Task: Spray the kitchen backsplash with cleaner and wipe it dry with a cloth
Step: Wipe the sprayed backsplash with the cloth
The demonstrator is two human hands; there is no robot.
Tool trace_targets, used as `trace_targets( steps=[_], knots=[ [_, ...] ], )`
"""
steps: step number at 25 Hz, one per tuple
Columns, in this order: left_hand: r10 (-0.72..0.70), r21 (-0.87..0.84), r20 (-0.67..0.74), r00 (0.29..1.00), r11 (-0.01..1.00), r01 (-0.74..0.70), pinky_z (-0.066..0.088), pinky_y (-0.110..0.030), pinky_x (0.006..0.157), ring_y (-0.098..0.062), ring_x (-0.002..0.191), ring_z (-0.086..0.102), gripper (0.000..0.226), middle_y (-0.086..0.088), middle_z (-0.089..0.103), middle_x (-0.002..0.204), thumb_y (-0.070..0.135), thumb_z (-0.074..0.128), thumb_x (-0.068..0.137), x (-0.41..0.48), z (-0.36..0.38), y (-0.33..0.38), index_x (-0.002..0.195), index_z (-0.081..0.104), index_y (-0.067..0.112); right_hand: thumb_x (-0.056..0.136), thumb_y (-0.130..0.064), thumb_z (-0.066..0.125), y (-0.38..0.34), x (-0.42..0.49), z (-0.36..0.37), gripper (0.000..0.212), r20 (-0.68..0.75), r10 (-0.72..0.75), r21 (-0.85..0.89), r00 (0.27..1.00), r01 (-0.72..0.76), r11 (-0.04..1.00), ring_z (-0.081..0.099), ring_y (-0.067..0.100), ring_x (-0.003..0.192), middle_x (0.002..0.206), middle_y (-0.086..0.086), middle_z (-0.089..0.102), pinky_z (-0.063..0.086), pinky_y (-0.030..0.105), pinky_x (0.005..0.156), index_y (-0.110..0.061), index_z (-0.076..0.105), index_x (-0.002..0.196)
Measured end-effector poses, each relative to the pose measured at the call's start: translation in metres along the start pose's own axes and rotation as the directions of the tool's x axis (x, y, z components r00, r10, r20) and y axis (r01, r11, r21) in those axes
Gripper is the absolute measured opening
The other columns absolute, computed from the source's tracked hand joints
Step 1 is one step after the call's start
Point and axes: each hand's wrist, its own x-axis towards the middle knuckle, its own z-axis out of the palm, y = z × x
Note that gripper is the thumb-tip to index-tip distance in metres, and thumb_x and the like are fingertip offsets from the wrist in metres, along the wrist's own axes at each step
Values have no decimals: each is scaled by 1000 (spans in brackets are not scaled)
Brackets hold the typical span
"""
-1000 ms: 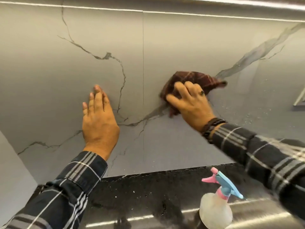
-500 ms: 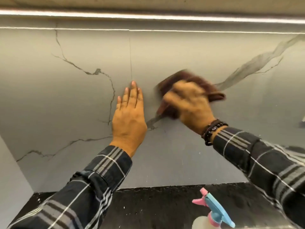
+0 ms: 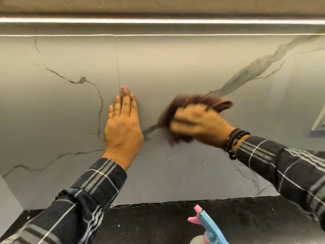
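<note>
Cloth slid lower on backsplash; wiping underway. Right hand fingers clutch it, left hand flat, fingers released. Next: probably strip above tabletop

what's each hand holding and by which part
Right hand holds the dark red cloth against the backsplash, over its middle; the grip is blurred. Left hand holds nothing, flat on the backsplash.

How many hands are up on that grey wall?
2. The left hand lies flat on the backsplash near the middle. The right hand, blurred, presses a reddish cloth against it just to the right.
</note>
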Motion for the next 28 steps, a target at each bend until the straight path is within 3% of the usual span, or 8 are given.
trace_targets(
  steps=[4, 6, 9, 12, 15, 21, 25, 28],
  knots=[
    [-16, -8, 32, 999, 1000, 16, 21, -53, 120, -42, 149, 21, 76, -24, 10, 164, 0, 40, 81, -11, 2, 6, 154, 19, -5, 105, -15, 40, 34, -79, -16, 33, 261, -380, 117, 888, 362, 925, 57, 31, 111, 133, 7, 54, 52, 45, 88, -26, 64, 123],
    [19, 9, 41, 999, 1000, -20, 24, -53, 119, -41, 148, 23, 76, -23, 13, 163, -2, 45, 82, -20, 7, 9, 154, 21, -5, 99, -17, 48, 59, -87, -34, 34, 225, 131, -12, 965, -132, 991, 56, 34, 110, 128, 7, 55, 48, 45, 90, -33, 60, 127],
    [15, 23, 81, 997, 1000, -17, 24, -52, 120, -40, 149, 21, 77, -20, 10, 164, -3, 49, 84, -30, 15, 7, 155, 18, -3, 85, -12, 54, 42, -78, -38, 53, -97, 822, -36, 561, -827, 561, 51, 36, 114, 128, 11, 52, 43, 43, 97, -33, 58, 134],
    [27, 53, 86, 996, 998, -31, 25, -53, 119, -44, 147, 23, 73, -24, 10, 163, -1, 46, 87, -31, 19, 9, 154, 18, -5, 100, -17, 40, -50, -103, -9, 36, 298, 206, 51, 932, -231, 972, 60, 20, 106, 119, -6, 61, 51, 41, 88, -36, 67, 113],
    [47, 60, 76, 996, 997, -52, 25, -54, 119, -45, 146, 25, 71, -23, 12, 163, -1, 43, 87, -30, 17, 5, 154, 20, -5, 103, 0, 8, -70, -133, 2, 67, 365, -400, 148, 841, 371, 917, 65, 27, 104, 129, 4, 55, 56, 43, 84, -24, 71, 106],
    [29, 70, 85, 996, 997, -35, 25, -53, 120, -43, 148, 23, 73, -22, 11, 164, -5, 45, 86, -33, 18, 7, 154, 21, -4, 91, -2, 53, -35, -93, 11, 42, -15, 629, 63, 778, -627, 777, 56, 41, 104, 124, 18, 59, 45, 52, 89, -21, 68, 125],
    [15, 89, 64, 998, 996, -21, 23, -54, 120, -43, 149, 19, 74, -22, 7, 164, -6, 43, 86, -33, 22, 11, 155, 18, -4, 98, -9, 46, -137, -144, 52, 31, 378, -442, 178, 814, 404, 897, 59, 27, 105, 123, 2, 58, 51, 43, 90, -26, 72, 102],
    [-18, 114, 69, 997, 993, 10, 23, -54, 120, -42, 149, 19, 76, -20, 7, 165, -7, 40, 83, -33, 18, 14, 155, 18, -3, 100, 1, 28, -100, -135, 44, 46, 260, -295, 186, 919, 252, 950, 59, 29, 104, 127, 5, 56, 53, 43, 82, -22, 67, 109]
  ],
)
